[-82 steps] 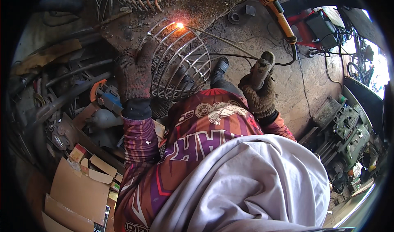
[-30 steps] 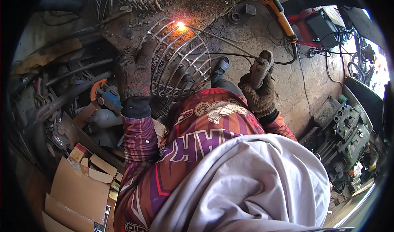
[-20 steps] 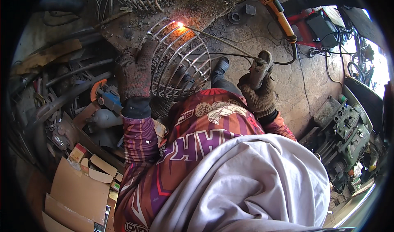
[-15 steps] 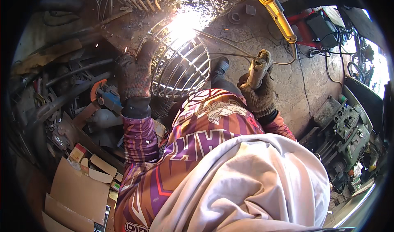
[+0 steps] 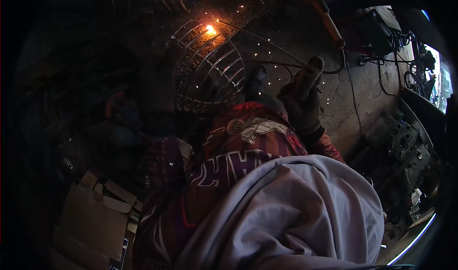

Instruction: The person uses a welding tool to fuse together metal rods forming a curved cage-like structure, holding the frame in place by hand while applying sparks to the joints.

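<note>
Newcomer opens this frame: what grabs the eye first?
The glowing orange spot at the top of the curved metal-bar cage, upper centre of a dark picture. Then the thin rod slanting up-left from the holder in the gloved right hand, right of centre. Last, the big grey cloth, bottom centre.

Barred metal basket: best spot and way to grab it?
Likely the barred metal basket by its near-left rim, coming from the left: that curved bar is slender enough to wrap around, and the glowing spot sits at the far end. The right looks worse: the welding electrode slants in there from the electrode holder in the right hand.
</note>
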{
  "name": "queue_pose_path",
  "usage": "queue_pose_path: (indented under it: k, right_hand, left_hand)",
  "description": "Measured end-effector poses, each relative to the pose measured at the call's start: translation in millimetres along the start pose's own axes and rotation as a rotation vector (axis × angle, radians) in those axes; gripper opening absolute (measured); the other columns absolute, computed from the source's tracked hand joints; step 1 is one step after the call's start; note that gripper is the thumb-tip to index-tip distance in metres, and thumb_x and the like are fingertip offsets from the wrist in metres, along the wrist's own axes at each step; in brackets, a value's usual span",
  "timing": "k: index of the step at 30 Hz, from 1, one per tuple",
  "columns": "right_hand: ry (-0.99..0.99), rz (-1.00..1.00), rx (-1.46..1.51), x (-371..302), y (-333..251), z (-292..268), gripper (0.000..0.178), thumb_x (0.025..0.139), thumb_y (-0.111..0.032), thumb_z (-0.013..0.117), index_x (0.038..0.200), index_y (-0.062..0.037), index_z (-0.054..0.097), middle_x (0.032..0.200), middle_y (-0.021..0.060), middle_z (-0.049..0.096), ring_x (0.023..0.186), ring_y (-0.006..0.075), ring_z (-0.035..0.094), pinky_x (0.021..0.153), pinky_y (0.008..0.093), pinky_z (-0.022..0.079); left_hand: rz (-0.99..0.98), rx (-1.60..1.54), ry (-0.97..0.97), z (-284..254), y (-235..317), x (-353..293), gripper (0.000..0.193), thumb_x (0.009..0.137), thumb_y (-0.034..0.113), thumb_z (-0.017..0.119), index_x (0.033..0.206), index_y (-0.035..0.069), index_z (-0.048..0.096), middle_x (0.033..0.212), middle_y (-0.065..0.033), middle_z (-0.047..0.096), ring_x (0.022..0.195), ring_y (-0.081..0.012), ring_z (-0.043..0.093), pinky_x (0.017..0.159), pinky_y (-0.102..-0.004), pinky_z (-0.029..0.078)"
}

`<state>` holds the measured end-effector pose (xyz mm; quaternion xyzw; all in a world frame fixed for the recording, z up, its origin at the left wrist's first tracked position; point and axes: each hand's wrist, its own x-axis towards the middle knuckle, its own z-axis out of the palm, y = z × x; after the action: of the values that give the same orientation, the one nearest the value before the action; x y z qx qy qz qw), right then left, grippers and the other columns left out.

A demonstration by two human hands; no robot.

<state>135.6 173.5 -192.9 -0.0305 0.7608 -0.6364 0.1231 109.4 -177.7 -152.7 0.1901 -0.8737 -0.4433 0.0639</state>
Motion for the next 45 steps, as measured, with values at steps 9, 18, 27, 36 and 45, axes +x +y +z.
queue_pose_path:
  k: [9,18,27,36,45]
  right_hand:
    - [-0.047,0.046,-0.175,0,1,-4,0.056,0.087,-0.019,0.075,0.131,-0.0003,0.046,0.099,0.0100,0.068,0.088,0.0194,0.068,0.080,0.0346,0.055]
    - [-0.064,0.054,-0.212,0,0,-5,0.052,0.087,-0.020,0.075,0.127,0.0009,0.049,0.097,0.0095,0.069,0.087,0.0188,0.068,0.079,0.0337,0.055]
    - [-0.060,0.070,-0.243,2,-10,-3,0.047,0.086,-0.022,0.076,0.121,-0.0003,0.054,0.096,0.0081,0.069,0.085,0.0182,0.068,0.078,0.0331,0.054]
    - [-0.068,0.050,-0.248,3,-2,-3,0.060,0.085,-0.028,0.081,0.130,-0.0027,0.052,0.104,0.0074,0.069,0.092,0.0218,0.068,0.082,0.0348,0.054]
    - [-0.062,-0.084,-0.103,0,9,-8,0.061,0.090,-0.024,0.075,0.135,-0.0003,0.043,0.100,0.0115,0.067,0.091,0.0195,0.067,0.081,0.0350,0.054]
  left_hand:
    - [-0.185,0.154,0.021,-5,3,-3,0.060,0.087,0.058,0.070,0.098,-0.001,0.073,0.093,-0.0242,0.070,0.088,-0.0408,0.067,0.079,-0.0444,0.050]
    - [-0.292,0.239,0.013,-8,21,-3,0.067,0.085,0.064,0.068,0.095,-0.002,0.072,0.088,-0.0250,0.068,0.084,-0.0419,0.066,0.077,-0.0452,0.049]
    - [-0.219,0.273,0.011,-9,10,-2,0.067,0.086,0.065,0.066,0.092,-0.002,0.071,0.085,-0.0238,0.068,0.081,-0.0412,0.065,0.075,-0.0458,0.049]
    - [0.073,0.540,0.034,-9,-7,-14,0.057,0.097,0.054,0.057,0.115,0.001,0.068,0.093,-0.0250,0.067,0.087,-0.0428,0.065,0.077,-0.0473,0.051]
    - [-0.075,0.344,-0.020,-14,32,-1,0.067,0.091,0.065,0.060,0.100,0.000,0.072,0.085,-0.0237,0.070,0.091,-0.0459,0.067,0.077,-0.0490,0.051]
